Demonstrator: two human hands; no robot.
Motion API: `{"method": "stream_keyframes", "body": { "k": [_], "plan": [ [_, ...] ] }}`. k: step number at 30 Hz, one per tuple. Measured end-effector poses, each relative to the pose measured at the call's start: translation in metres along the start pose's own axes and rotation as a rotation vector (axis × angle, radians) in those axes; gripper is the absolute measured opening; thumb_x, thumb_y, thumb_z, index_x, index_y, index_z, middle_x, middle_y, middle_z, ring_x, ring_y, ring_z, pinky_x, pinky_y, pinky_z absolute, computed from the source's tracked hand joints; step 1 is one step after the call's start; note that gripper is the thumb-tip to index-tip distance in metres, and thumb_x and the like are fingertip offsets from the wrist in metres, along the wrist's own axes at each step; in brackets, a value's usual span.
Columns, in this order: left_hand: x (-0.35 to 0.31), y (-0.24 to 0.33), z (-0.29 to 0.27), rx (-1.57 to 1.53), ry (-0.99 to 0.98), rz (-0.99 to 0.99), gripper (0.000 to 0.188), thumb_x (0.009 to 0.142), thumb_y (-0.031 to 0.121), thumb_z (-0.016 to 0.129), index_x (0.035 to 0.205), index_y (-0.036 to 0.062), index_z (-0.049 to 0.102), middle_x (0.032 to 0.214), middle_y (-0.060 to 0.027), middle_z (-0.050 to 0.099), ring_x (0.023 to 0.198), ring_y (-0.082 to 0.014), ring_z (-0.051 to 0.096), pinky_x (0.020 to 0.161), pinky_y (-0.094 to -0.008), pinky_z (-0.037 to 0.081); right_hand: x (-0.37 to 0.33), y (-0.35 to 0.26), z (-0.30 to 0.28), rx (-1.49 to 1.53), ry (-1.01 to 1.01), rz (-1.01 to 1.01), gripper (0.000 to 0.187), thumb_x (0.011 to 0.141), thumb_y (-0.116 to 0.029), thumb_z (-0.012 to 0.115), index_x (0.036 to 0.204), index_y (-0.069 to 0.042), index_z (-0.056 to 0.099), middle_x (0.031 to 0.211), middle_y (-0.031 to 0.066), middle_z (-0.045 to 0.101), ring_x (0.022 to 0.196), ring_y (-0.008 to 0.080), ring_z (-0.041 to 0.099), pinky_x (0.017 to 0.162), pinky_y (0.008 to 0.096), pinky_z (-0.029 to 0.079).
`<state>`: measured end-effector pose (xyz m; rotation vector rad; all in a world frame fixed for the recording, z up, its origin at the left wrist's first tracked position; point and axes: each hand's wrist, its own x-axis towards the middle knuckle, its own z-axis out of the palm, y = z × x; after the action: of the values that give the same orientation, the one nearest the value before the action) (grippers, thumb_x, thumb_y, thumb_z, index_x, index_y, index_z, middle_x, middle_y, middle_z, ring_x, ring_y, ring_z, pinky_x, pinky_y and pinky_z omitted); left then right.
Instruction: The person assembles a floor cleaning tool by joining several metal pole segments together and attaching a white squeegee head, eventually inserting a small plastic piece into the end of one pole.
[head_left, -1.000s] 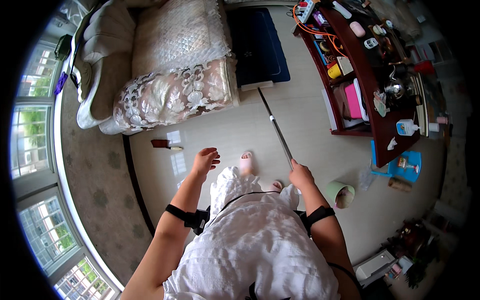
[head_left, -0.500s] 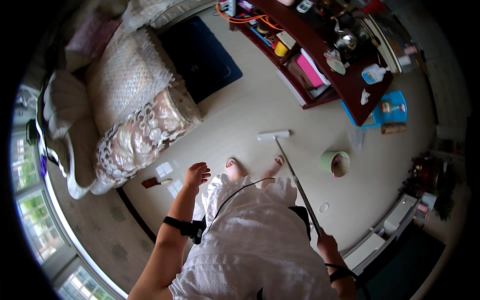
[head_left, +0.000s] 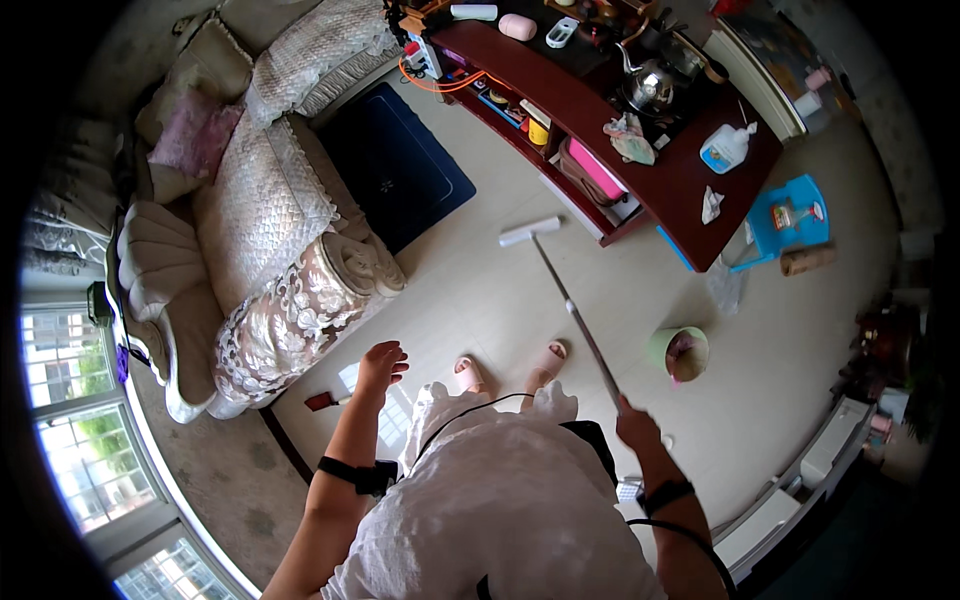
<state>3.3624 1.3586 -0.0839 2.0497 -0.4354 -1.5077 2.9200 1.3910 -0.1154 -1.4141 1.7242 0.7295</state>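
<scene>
Pole (head_left: 588,340) extends forward and slightly left from the right grip (head_left: 637,425). Its white head (head_left: 530,231) lies well ahead of that grip, apparently on the floor (head_left: 470,290), near the counter (head_left: 670,190).

Right grip: closed around the near end of the pole. Left grip (head_left: 378,368): empty, fingers loosely bent, well apart from the pole.

Cautions:
- A rightward swing could knock the head against the base of the counter.
- A wide sweep could tip the bin (head_left: 662,347), which stands just ahead and to the right of the right grip.
- One-handed holding could let the pole twist if the head meets resistance.
- The clear bag (head_left: 727,287), beyond the bin, could cling to a passing head.
- The cable (head_left: 690,530) beside the right forearm could snag if the arm reaches far.

Containers:
- Bin, green: pinkish material shows inside; its kind cannot be told.
- Counter shelf, ahead of the right grip: holds a pink box (head_left: 595,170) and a yellow tub (head_left: 538,132); contents hidden.
- Counter top, ahead and to the right: carries a steel kettle (head_left: 650,88) and a white-and-blue bottle (head_left: 725,148); contents not visible.
- Blue stand (head_left: 798,187), farther right: bears a clear item with an orange patch, too small to identify.
</scene>
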Motion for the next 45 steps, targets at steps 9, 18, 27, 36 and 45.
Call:
{"method": "stream_keyframes", "body": {
  "k": [9,18,27,36,45],
  "plan": [
    [0.015,0.027,0.051,0.076,-0.043,-0.023,0.03,0.081,0.019,0.05,0.108,0.0057,0.049,0.088,-0.0057,0.058,0.073,-0.0142,0.057,0.06,-0.0259,0.044,0.087,-0.087,-0.093,0.081,0.058,-0.075,0.045,0.079,-0.018,0.04,0.122,-0.012,0.034,0.095,0.0196,0.057,0.09,0.0342,0.055,0.075,0.0428,0.045],
    [0.105,0.123,0.003,0.133,-0.013,-0.063,0.033,0.079,0.019,0.05,0.108,0.0037,0.05,0.085,-0.0051,0.058,0.07,-0.0127,0.056,0.058,-0.0238,0.042,0.187,-0.213,-0.186,0.253,0.173,-0.061,0.038,0.081,-0.018,0.035,0.118,-0.012,0.041,0.099,0.0158,0.057,0.093,0.0316,0.055,0.077,0.0396,0.045],
    [0.264,0.221,-0.014,0.102,-0.216,-0.074,0.028,0.08,0.018,0.049,0.105,0.0052,0.052,0.08,-0.0032,0.057,0.067,-0.0115,0.055,0.056,-0.0237,0.042,-0.003,-0.147,-0.083,0.169,-0.154,0.199,0.055,0.078,-0.028,0.046,0.129,-0.026,0.024,0.082,0.0194,0.059,0.076,0.037,0.057,0.069,0.0456,0.045],
    [0.275,0.259,-0.001,0.31,-0.378,-0.032,0.03,0.079,0.017,0.05,0.107,0.0062,0.051,0.082,-0.0022,0.058,0.066,-0.0111,0.056,0.055,-0.0225,0.043,0.062,-0.208,-0.092,0.155,0.021,0.209,0.045,0.083,-0.029,0.043,0.125,-0.022,0.031,0.082,0.0198,0.057,0.078,0.0349,0.056,0.069,0.0464,0.044],
    [0.258,0.246,0.003,0.557,-0.398,0.083,0.027,0.081,0.021,0.049,0.107,0.0107,0.05,0.088,-0.0023,0.058,0.07,-0.0116,0.056,0.061,-0.0253,0.041,0.025,-0.21,0.009,0.401,0.023,0.408,0.043,0.083,-0.027,0.043,0.124,-0.026,0.031,0.085,0.0167,0.059,0.08,0.0347,0.057,0.068,0.0448,0.046]
  ]
}}
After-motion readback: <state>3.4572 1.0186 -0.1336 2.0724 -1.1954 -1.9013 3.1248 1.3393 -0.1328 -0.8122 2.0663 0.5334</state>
